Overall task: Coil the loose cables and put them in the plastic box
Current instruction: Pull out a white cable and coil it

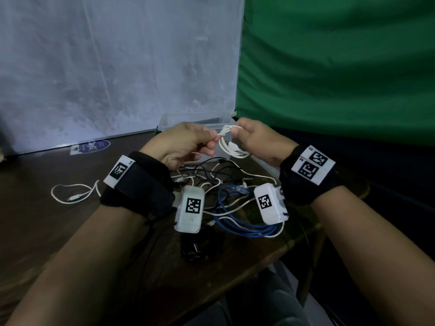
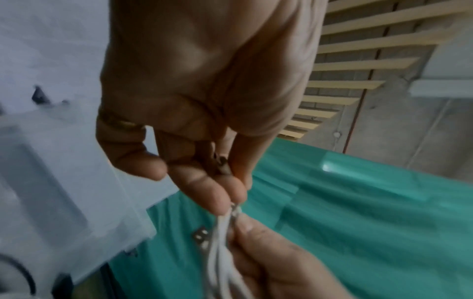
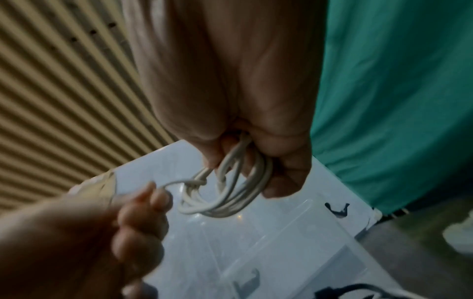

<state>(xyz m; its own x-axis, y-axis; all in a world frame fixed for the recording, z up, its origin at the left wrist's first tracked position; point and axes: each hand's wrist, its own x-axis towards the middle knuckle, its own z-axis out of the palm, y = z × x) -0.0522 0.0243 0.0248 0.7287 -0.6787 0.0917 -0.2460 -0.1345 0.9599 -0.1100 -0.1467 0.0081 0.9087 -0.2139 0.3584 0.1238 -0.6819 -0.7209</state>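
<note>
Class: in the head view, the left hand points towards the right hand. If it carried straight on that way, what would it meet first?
Most likely the coiled white cable, whose end the left hand already pinches, then the right hand gripping the coil. The clear plastic box lies beyond and below, though depth is hard to judge.

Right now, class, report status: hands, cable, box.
Right hand grips white coil. Left hand pinches its tail end. Plastic box behind, open. Loose cables still on table.

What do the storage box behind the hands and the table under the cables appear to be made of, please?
The storage box looks like clear, glossy plastic: the backdrop shows through its walls. The table looks like dark brown wood or wood-look laminate with a dull sheen; the faint grain leaves it open.
</note>
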